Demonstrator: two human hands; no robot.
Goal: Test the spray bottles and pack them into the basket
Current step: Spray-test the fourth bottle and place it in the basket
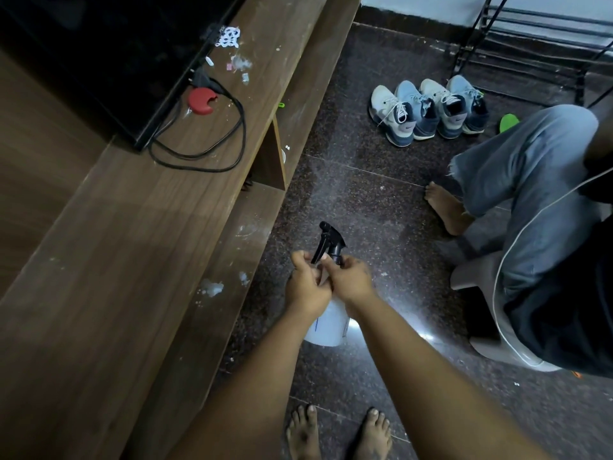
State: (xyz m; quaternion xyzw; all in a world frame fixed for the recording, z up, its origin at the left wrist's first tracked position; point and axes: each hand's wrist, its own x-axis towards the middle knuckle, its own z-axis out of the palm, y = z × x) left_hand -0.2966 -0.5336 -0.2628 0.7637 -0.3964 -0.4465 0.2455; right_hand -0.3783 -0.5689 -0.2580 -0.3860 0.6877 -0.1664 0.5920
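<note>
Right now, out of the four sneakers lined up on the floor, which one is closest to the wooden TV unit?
The leftmost sneaker, white-grey with white laces; the other three sit farther right, toward the black metal rack.

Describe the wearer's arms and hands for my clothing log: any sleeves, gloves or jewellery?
Both forearms are bare right up to the frame edge, so no sleeves show. The left hand and right hand wear no gloves, and I can make out no rings, watch or bracelets. No cables or markings appear on either arm.

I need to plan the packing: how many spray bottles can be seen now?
1: the white spray bottle with black trigger head, held by left hand and right hand. Others may be outside the view.
</note>
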